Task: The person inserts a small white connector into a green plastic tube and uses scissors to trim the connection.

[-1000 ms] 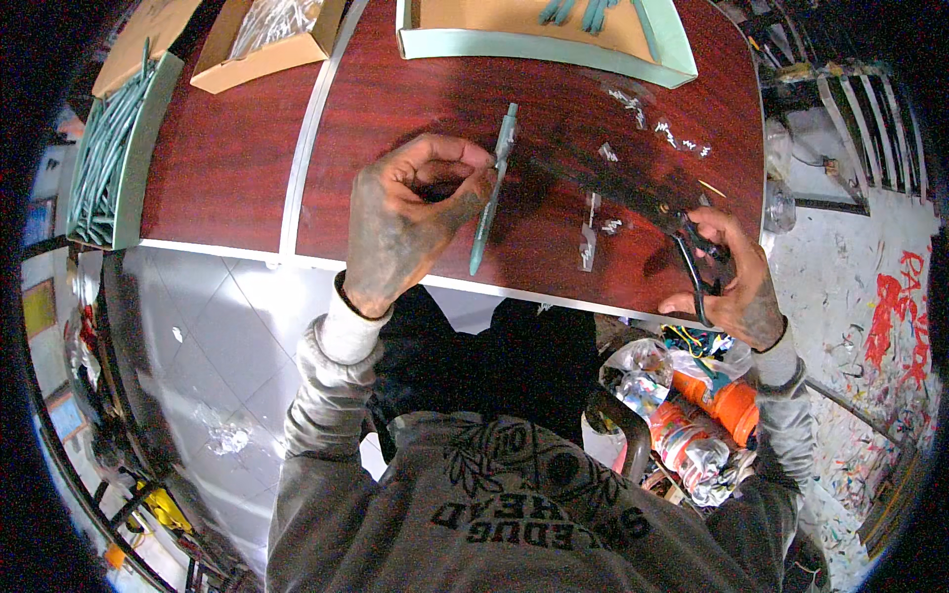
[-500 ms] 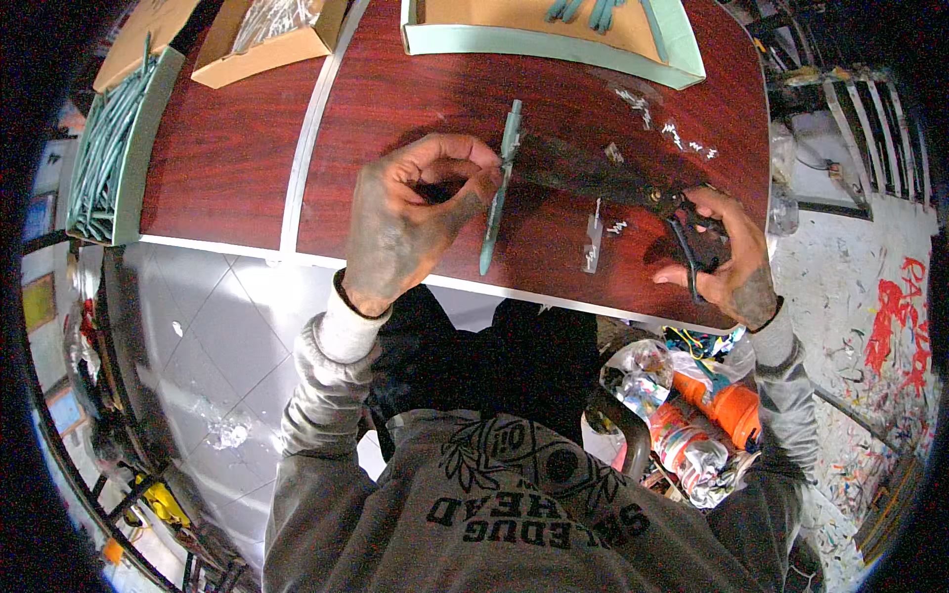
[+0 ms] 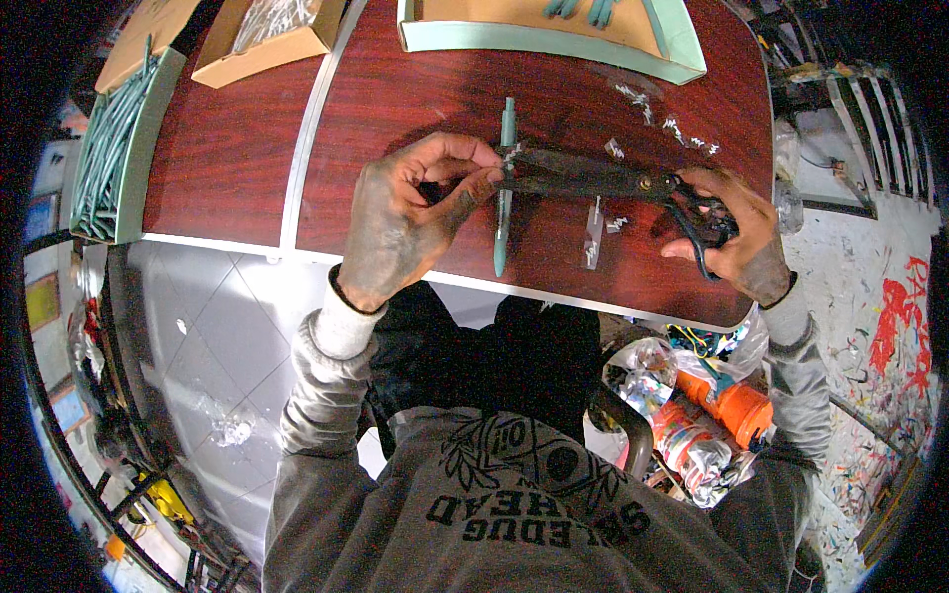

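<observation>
My left hand (image 3: pixel 400 217) pinches a slim grey-green pen (image 3: pixel 502 237) between thumb and fingertips, upright in the picture over the table's near part. My right hand (image 3: pixel 753 242) has its fingers in the handles of black scissors (image 3: pixel 593 180). The scissors' blades point left, and their tips are at the pen's middle, right beside my left fingertips. Whether the blades touch the pen is hard to tell. A small whitish bit shows at the pen just above the blades.
Small clear strips (image 3: pixel 593 235) and white scraps (image 3: pixel 676 130) lie on the dark red table (image 3: pixel 395 89). A shallow green-edged box (image 3: pixel 554 44) with several pens stands at the back. A box of pens (image 3: pixel 114 148) and a cardboard box (image 3: pixel 267 61) with clear parts stand left.
The scissors have swung up, and their blades now show with their tips beside the pen. My right hand has closed in slightly on the handles. The pen has tilted a little straighter.
</observation>
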A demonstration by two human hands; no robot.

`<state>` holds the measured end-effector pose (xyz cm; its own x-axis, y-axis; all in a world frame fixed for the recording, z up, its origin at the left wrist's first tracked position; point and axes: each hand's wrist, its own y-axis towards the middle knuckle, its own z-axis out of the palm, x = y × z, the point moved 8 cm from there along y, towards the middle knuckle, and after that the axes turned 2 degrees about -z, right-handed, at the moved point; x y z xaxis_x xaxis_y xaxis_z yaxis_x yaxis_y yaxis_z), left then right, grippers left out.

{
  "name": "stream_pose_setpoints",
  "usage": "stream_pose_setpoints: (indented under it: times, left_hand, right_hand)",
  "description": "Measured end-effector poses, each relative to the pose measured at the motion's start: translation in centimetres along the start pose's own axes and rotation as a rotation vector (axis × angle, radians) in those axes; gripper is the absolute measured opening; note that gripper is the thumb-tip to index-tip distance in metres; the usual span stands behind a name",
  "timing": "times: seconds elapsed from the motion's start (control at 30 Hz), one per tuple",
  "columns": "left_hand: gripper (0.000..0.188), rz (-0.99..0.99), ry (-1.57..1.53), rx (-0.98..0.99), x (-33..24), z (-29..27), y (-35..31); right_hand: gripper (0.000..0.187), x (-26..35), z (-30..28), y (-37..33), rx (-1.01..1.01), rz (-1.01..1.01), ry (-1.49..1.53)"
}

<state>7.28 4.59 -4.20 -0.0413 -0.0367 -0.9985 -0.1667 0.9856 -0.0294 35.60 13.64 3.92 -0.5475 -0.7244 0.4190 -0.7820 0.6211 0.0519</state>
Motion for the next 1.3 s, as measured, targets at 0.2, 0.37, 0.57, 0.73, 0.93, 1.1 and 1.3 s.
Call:
stream_pose_setpoints:
  times: [0.2,0.37,0.57,0.73,0.93,1.1,1.3]
  left_hand:
    - [0.013,-0.06,-0.136,0.092,0.0,0.2,0.0]
    - [0.012,-0.104,-0.176,0.119,0.4,0.3,0.4]
    - [0.018,-0.221,-0.157,0.232,0.6,0.4,0.2]
    - [0.014,-0.169,-0.179,0.171,-0.1,0.4,0.3]
    - [0.014,-0.164,-0.216,0.209,-0.4,0.5,0.3]
    - [0.014,-0.166,-0.119,0.198,-0.7,0.3,0.1]
    - [0.013,-0.2,-0.093,0.145,-0.3,0.2,-0.1]
  right_hand:
    - [0.078,-0.1,-0.5,0.2,0.032,0.015,-0.04]
    - [0.077,-0.7,-0.4,0.2,0.059,0.072,-0.012]
    - [0.076,-0.5,-0.5,0.1,0.022,0.005,0.018]
    - [0.074,-0.4,-0.7,0.1,0.006,-0.024,-0.011]
    - [0.072,-0.5,-0.6,0.1,0.013,-0.02,-0.019]
    - [0.068,-0.7,-0.5,-0.1,-0.008,-0.01,-0.064]
    - [0.069,0.9,-0.7,-0.3,-0.084,-0.182,-0.241]
